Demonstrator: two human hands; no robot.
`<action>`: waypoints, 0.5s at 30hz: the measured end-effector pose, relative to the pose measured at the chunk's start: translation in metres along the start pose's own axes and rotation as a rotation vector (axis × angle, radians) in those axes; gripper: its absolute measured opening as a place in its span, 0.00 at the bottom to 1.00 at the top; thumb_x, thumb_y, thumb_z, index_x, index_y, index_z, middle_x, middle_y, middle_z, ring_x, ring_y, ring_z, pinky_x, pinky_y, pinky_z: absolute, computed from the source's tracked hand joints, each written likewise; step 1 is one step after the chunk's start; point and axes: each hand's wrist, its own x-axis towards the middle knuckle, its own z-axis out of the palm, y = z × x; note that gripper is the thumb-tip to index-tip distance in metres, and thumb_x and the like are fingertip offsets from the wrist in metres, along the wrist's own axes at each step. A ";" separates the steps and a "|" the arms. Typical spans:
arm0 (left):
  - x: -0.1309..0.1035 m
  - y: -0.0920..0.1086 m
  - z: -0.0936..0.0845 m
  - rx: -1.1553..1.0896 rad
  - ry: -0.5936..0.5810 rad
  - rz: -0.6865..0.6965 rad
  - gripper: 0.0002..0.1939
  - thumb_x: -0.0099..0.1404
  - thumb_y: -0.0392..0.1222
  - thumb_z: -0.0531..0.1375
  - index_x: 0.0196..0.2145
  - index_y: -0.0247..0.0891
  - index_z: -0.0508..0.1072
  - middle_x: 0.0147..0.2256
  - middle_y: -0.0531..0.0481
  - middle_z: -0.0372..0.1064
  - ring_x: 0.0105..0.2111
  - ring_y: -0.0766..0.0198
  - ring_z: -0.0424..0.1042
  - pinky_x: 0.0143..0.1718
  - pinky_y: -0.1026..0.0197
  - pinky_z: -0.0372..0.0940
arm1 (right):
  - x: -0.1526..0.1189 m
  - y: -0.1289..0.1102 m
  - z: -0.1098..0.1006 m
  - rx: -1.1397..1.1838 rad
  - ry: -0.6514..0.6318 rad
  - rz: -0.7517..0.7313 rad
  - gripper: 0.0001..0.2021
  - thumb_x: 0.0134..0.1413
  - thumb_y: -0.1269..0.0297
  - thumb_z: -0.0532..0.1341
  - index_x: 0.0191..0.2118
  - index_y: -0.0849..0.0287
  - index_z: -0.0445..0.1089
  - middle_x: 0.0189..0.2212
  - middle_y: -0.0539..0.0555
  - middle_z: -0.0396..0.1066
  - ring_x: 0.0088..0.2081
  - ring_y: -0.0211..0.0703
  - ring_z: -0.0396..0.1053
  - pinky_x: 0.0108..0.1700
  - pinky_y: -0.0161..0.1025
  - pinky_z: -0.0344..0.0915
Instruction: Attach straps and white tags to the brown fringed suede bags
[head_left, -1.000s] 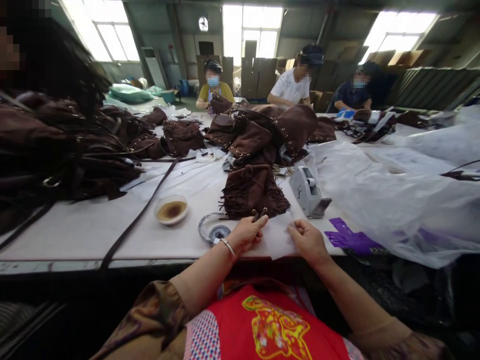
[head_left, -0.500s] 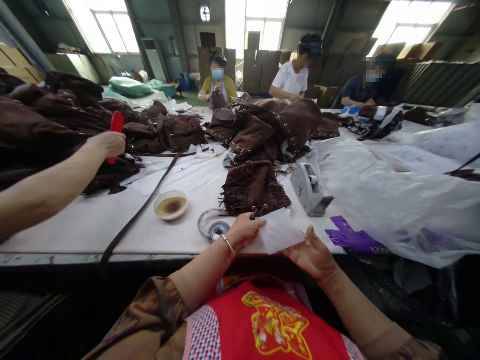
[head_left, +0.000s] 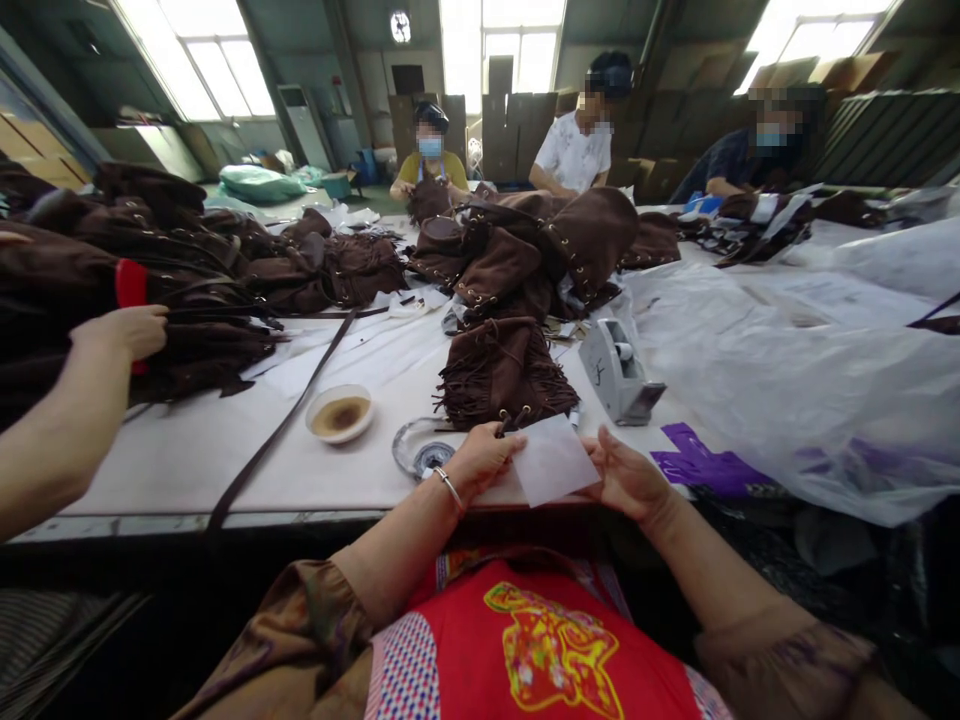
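Observation:
Between my hands, just over the table's front edge, is a small white sheet of paper (head_left: 556, 462). My left hand (head_left: 484, 460) is closed on its left edge, and a dark strap end shows at the fingertips. My right hand (head_left: 628, 478) grips the paper's right edge, thumb raised above it. Right behind the paper lies a brown fringed bag (head_left: 504, 370) with metal eyelets. A tape measure (head_left: 433, 457) is coiled beside my left wrist. To the right of the bag stands a grey tape dispenser (head_left: 619, 372).
A shallow bowl of brownish liquid (head_left: 340, 414) and a long dark strap (head_left: 289, 415) lie left. Brown bags are heaped behind (head_left: 517, 245). Clear plastic sheeting (head_left: 795, 390) covers the right side. At left, a co-worker's hand (head_left: 124, 335) holds a red tool. Several people work opposite.
The paper has tilted a little and now faces me more squarely in my hands. The co-worker's hand with the red tool has moved left and down.

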 end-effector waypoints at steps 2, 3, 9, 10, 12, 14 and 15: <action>-0.003 0.003 0.000 0.082 0.015 0.008 0.10 0.58 0.43 0.64 0.30 0.36 0.67 0.18 0.60 0.55 0.14 0.74 0.53 0.16 0.68 0.47 | 0.014 -0.004 0.002 -0.089 0.077 0.039 0.16 0.52 0.56 0.65 0.43 0.62 0.73 0.40 0.61 0.78 0.44 0.52 0.75 0.50 0.48 0.68; -0.005 0.005 -0.001 0.155 0.034 0.030 0.10 0.60 0.44 0.62 0.30 0.36 0.67 0.18 0.59 0.57 0.15 0.73 0.55 0.17 0.68 0.49 | 0.020 -0.004 0.004 -0.127 0.103 0.038 0.14 0.50 0.62 0.66 0.42 0.62 0.73 0.38 0.60 0.78 0.40 0.49 0.76 0.48 0.46 0.70; -0.013 0.018 -0.018 0.649 0.165 0.340 0.08 0.63 0.44 0.59 0.36 0.36 0.72 0.25 0.49 0.72 0.24 0.65 0.70 0.25 0.65 0.59 | 0.025 0.011 0.016 -0.304 0.260 -0.052 0.12 0.45 0.69 0.66 0.39 0.61 0.74 0.29 0.54 0.78 0.28 0.43 0.74 0.33 0.40 0.70; -0.014 0.019 -0.020 0.696 0.176 0.387 0.07 0.63 0.43 0.59 0.35 0.36 0.72 0.26 0.48 0.73 0.25 0.65 0.70 0.26 0.65 0.59 | 0.024 0.015 0.018 -0.340 0.281 -0.064 0.12 0.45 0.68 0.66 0.40 0.61 0.74 0.28 0.53 0.78 0.26 0.43 0.73 0.32 0.39 0.70; -0.017 0.021 -0.020 0.733 0.195 0.421 0.06 0.63 0.41 0.60 0.35 0.36 0.72 0.27 0.47 0.74 0.25 0.65 0.72 0.26 0.66 0.60 | 0.021 0.021 0.024 -0.375 0.306 -0.088 0.13 0.43 0.67 0.66 0.39 0.61 0.75 0.28 0.53 0.78 0.26 0.44 0.73 0.30 0.39 0.69; -0.019 0.023 -0.018 0.680 0.202 0.367 0.07 0.64 0.41 0.59 0.37 0.36 0.71 0.27 0.47 0.74 0.24 0.65 0.72 0.24 0.67 0.59 | 0.021 0.027 0.033 -0.356 0.316 -0.120 0.14 0.41 0.65 0.65 0.38 0.60 0.75 0.28 0.53 0.78 0.28 0.46 0.74 0.30 0.40 0.69; -0.020 0.024 -0.017 0.629 0.198 0.323 0.07 0.64 0.42 0.59 0.38 0.36 0.70 0.26 0.48 0.74 0.23 0.66 0.73 0.23 0.67 0.59 | 0.021 0.030 0.037 -0.340 0.320 -0.136 0.14 0.41 0.65 0.65 0.38 0.60 0.75 0.28 0.53 0.78 0.29 0.47 0.74 0.31 0.41 0.69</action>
